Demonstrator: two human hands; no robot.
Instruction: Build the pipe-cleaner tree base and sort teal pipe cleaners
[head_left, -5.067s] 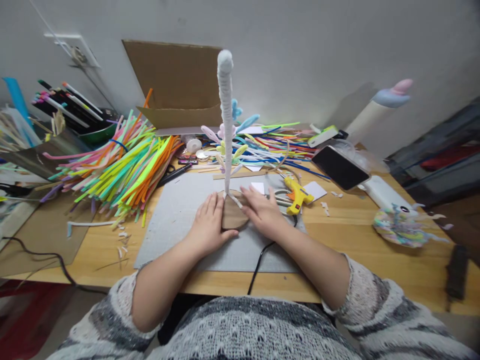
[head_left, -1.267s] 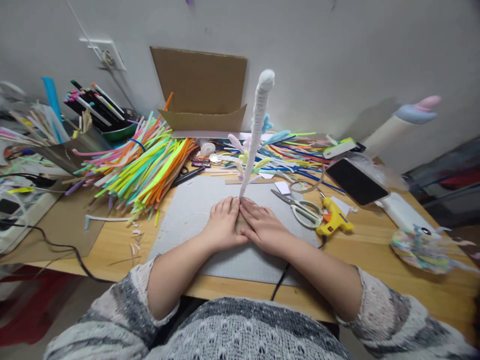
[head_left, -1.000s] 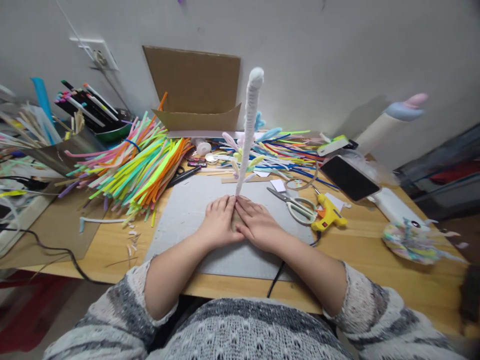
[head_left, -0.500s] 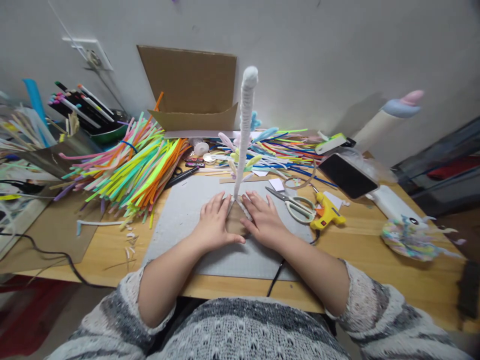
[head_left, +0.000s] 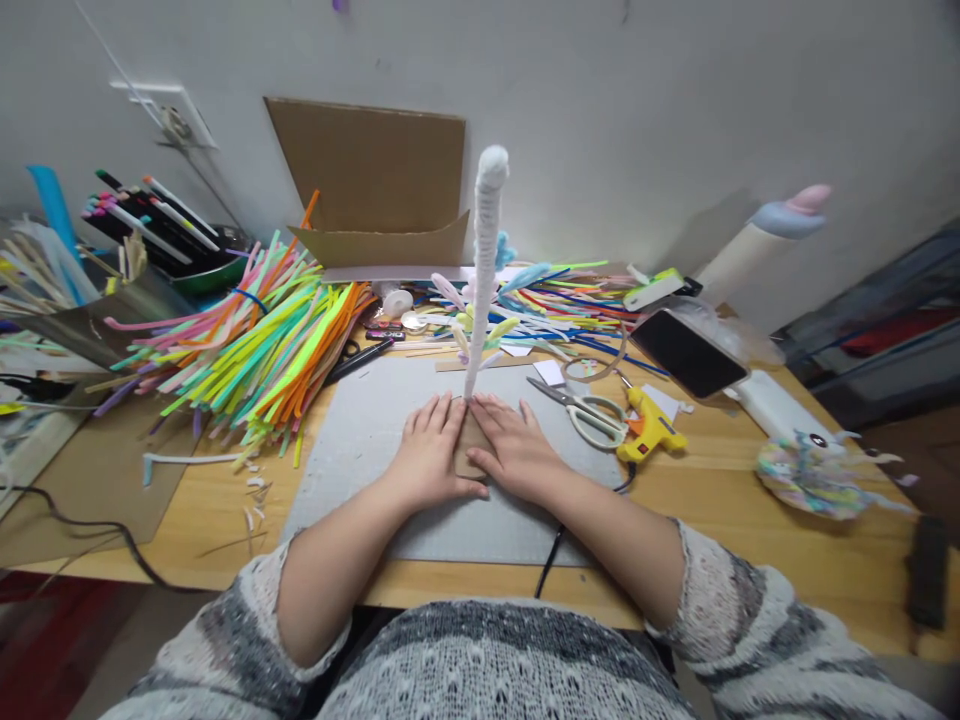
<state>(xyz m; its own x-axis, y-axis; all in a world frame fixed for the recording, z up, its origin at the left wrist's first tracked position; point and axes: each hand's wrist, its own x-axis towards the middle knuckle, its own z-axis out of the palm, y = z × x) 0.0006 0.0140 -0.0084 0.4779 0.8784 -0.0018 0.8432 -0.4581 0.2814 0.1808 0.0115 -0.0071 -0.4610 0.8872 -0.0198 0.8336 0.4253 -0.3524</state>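
Note:
A tall white fuzzy stem (head_left: 486, 240) stands upright on a brown cardboard base (head_left: 470, 450), with pastel fuzzy petals around its lower part. The base lies on a grey cutting mat (head_left: 360, 420). My left hand (head_left: 429, 455) rests flat on the base's left side, fingers pointing forward and thumb along its near edge. On the right side my right hand (head_left: 514, 445) presses down with fingers extended, its fingertips beside the foot of the stem. Both hands partly cover the base.
Scissors (head_left: 596, 415) and a yellow glue gun (head_left: 651, 425) lie right of the mat, near a phone (head_left: 688, 352). Colourful pipe cleaners (head_left: 255, 340) pile up at the left. Behind stands a cardboard piece (head_left: 375, 165). A black cable (head_left: 553, 560) crosses the front edge.
The fingers of both my hands have flattened and lowered onto the base around the stem's foot. The whole view has shifted slightly.

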